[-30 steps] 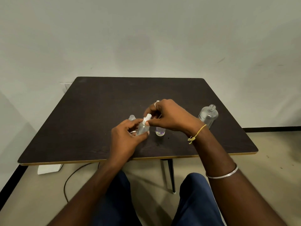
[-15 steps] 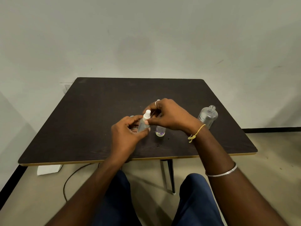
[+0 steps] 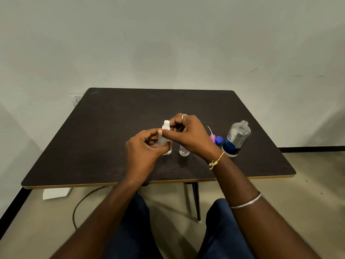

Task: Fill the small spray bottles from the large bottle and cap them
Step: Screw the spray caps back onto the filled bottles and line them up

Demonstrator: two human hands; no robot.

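Thumb and fingers of the left hand (image 3: 143, 148) curl round the body of a small clear spray bottle (image 3: 164, 142), holding it nearly upright over the middle of the dark worktop (image 3: 104, 131). The left hand hides most of the bottle's lower part, so whether its base touches the worktop cannot be told. The right hand (image 3: 188, 135) comes in from the other side, its thumb and forefinger pinching the bottle's neck just under the white spray cap (image 3: 166, 124), which sits on top of the bottle. A pale ring (image 3: 184, 115) shows on one finger of the right hand, a yellow thread (image 3: 216, 162) is tied at that wrist, and a thin metal bangle (image 3: 246, 202) circles the forearm.

Just beside the held bottle, under the right hand, a second small bottle (image 3: 184, 151) with a purple print stands on the worktop; its top is hidden. Further right lie a pink spray cap (image 3: 212, 137) with its thin tube pointing away and a blue cap (image 3: 218, 140), touching or nearly so. Next to them the large bottle (image 3: 236, 139) stands upright with a blue label and an uncapped neck.

Under the worktop, a dark cable (image 3: 82, 202) and a white block (image 3: 56, 192) lie on the floor.
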